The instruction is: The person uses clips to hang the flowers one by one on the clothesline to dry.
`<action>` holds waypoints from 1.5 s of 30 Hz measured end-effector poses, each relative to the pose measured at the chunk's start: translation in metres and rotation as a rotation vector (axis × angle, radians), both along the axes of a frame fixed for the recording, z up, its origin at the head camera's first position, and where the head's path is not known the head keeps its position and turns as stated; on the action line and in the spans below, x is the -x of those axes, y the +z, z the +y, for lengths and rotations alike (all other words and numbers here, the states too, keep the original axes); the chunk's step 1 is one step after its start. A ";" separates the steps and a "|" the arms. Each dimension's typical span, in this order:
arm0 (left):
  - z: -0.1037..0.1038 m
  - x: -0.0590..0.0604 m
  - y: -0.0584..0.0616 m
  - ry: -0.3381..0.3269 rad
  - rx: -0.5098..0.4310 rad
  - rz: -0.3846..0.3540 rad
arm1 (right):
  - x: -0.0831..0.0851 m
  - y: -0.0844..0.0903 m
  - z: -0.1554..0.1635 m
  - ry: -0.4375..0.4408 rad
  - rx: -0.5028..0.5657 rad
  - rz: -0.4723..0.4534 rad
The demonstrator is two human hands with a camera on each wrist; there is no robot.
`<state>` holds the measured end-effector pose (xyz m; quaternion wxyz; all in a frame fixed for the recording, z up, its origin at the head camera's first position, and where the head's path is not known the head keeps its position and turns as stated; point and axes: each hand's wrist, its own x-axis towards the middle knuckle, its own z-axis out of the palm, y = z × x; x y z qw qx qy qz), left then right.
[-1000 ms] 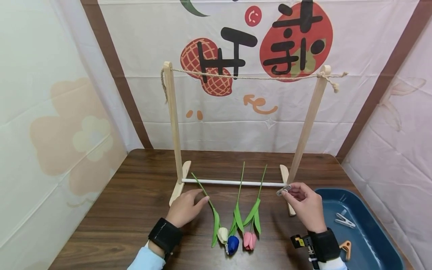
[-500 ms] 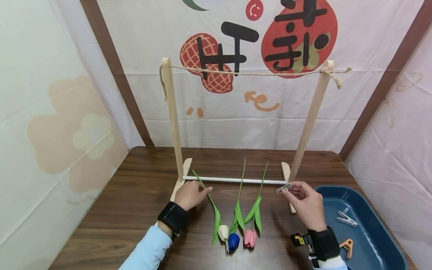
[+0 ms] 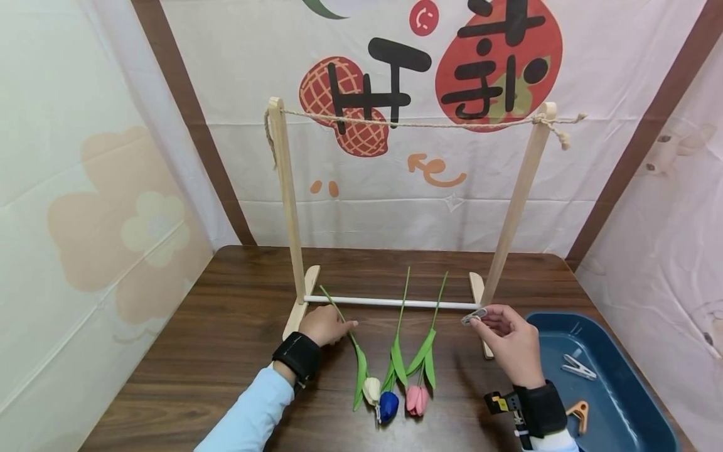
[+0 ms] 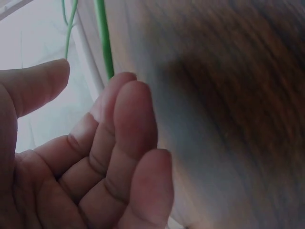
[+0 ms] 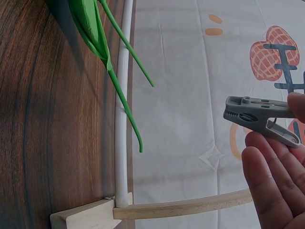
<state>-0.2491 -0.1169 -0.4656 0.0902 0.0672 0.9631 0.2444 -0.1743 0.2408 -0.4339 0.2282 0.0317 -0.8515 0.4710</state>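
Left hand with relaxed fingers touching the white tulip's stem, blue tulip and pink tulip between the hands, right hand pinching a grey peg, tray to its right, no legible brand

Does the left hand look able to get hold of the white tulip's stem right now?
Probably yes. The left hand is right at the white tulip's stem, fingers relaxed and holding nothing, and nothing lies between them.
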 end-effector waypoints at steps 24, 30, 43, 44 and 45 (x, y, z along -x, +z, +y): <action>0.007 0.007 -0.005 -0.004 0.040 -0.072 | 0.001 -0.003 -0.001 -0.019 -0.003 0.000; 0.007 0.008 -0.008 0.009 0.015 -0.060 | 0.002 -0.004 0.001 -0.013 0.001 0.009; 0.000 -0.008 0.002 0.039 -0.100 -0.027 | -0.007 -0.004 -0.001 -0.014 -0.002 0.008; 0.000 -0.009 0.004 0.041 -0.107 -0.019 | -0.008 -0.003 -0.001 -0.014 -0.001 0.011; -0.001 -0.011 0.006 0.042 -0.112 -0.009 | -0.008 -0.003 -0.001 -0.013 0.000 0.014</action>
